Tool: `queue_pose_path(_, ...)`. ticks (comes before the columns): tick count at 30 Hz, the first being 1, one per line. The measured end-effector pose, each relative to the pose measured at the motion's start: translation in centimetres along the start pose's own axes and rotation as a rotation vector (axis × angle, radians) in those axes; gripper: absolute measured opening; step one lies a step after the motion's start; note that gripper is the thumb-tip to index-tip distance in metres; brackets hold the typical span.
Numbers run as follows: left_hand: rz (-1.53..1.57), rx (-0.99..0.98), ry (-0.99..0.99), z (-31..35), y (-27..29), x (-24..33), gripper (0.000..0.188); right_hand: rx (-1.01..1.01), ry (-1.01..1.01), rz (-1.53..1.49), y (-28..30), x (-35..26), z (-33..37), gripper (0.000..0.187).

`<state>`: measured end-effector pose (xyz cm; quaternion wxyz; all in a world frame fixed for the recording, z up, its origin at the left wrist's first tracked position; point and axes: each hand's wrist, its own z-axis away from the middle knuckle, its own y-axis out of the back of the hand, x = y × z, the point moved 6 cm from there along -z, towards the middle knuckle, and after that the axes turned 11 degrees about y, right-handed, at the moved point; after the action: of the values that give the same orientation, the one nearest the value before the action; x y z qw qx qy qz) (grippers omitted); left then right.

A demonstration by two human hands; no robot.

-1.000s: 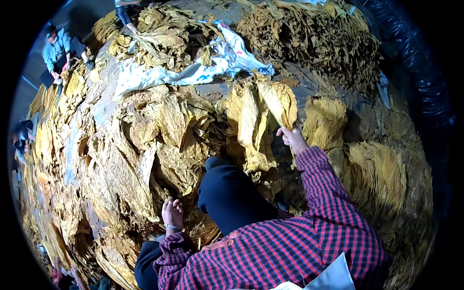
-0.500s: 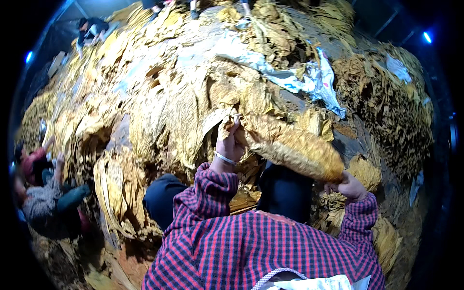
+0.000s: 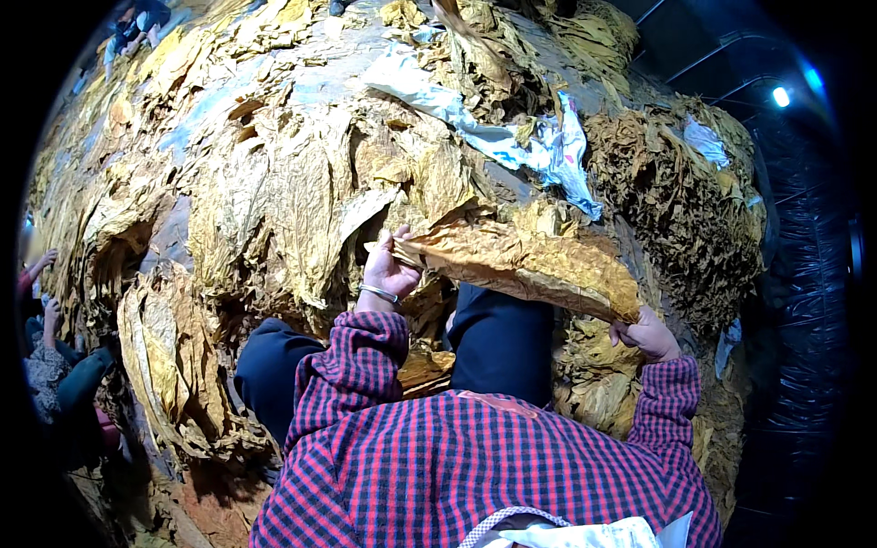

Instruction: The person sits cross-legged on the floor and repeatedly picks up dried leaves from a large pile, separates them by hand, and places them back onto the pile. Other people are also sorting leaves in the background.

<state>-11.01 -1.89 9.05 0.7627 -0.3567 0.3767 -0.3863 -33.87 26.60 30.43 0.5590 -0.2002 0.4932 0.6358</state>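
A long, yellow-brown dried tobacco leaf stretches between my two hands above my knees. My left hand, with a bracelet at the wrist, pinches its narrow stem end. At the other end, my right hand is closed on the broad tip, lower and to the right. The leaf slopes down toward the right, its lower edge folded along its length. Just beyond my left hand, a pile of pale dried leaves hangs in wrinkled layers.
A crumpled white-and-blue plastic sheet lies across the heap beyond the leaf. Darker, shrivelled leaves are massed at the right, before a dark plastic-covered wall. People sit at the left edge and far left.
The view has turned rightward, so the heap sits further left in the picture. The leaf, bulging and blurred earlier, now appears flatter and more spread between my hands, which both still hold it.
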Motion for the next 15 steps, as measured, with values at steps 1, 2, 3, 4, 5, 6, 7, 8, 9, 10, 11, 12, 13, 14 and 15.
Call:
queue_pose_path(1, 0.061, -0.053, 0.016, -0.2, -0.3, 0.2, 0.034, 0.005, -0.031, 0.009, -0.1, 0.1, -0.1, 0.018)
queue_pose_path(2, 0.081, -0.115, 0.02, -0.3, -0.7, 0.3, 0.036, 0.024, -0.075, 0.02, -0.1, 0.2, -0.1, 0.017)
queue_pose_path(3, 0.101, -0.2, 0.052, -0.2, -1.1, 0.7, 0.035, 0.041, -0.082, -0.006, -0.3, 0.1, -0.3, 0.016)
queue_pose_path(4, 0.182, -0.292, 0.105, -0.1, -1.6, 0.8, 0.034, 0.02, -0.059, -0.067, -0.4, -0.2, -0.4, 0.015)
queue_pose_path(5, 0.084, -0.196, -0.012, -0.2, -0.8, 1.7, 0.036, 0.038, -0.058, 0.007, -0.3, -0.4, -0.7, 0.014)
queue_pose_path(6, 0.024, -0.225, 0.0, -0.1, -0.9, 2.2, 0.04, 0.019, -0.025, 0.047, -0.4, -0.8, -1.0, 0.015)
queue_pose_path(7, 0.023, -0.171, -0.047, 0.0, -0.3, 2.9, 0.041, -0.016, -0.007, 0.092, -0.5, -1.1, -1.2, 0.017)
queue_pose_path(8, 0.02, -0.253, -0.02, 0.2, -0.5, 3.5, 0.042, 0.02, 0.068, 0.159, -0.3, -1.9, -1.4, 0.019)
queue_pose_path(9, 0.084, -0.327, -0.054, 0.6, -0.6, 4.1, 0.045, 0.042, 0.132, 0.233, -0.1, -2.7, -1.5, 0.021)
queue_pose_path(10, 0.19, -0.247, -0.156, 1.0, 0.2, 5.7, 0.048, 0.029, 0.222, 0.246, -0.4, -3.5, -1.7, 0.024)
queue_pose_path(11, 0.199, -0.263, -0.246, 1.3, 0.1, 6.1, 0.046, 0.086, 0.104, 0.291, 0.1, -3.4, -1.4, 0.028)
queue_pose_path(12, 0.273, -0.155, -0.381, 1.8, 0.9, 6.7, 0.045, 0.167, 0.216, 0.351, 0.3, -4.7, -1.1, 0.025)
queue_pose_path(13, 0.071, 0.093, -0.419, 1.9, 1.4, 6.3, 0.058, 0.186, 0.316, 0.291, 0.0, -5.7, -1.0, 0.025)
queue_pose_path(14, 0.078, 0.058, -0.325, 1.3, 0.8, 4.6, 0.063, 0.197, 0.439, 0.241, -0.3, -6.9, -0.8, 0.024)
queue_pose_path(15, 0.009, -0.022, -0.189, 0.8, -0.3, 2.6, 0.068, 0.171, 0.458, 0.124, -0.8, -7.4, -0.7, 0.026)
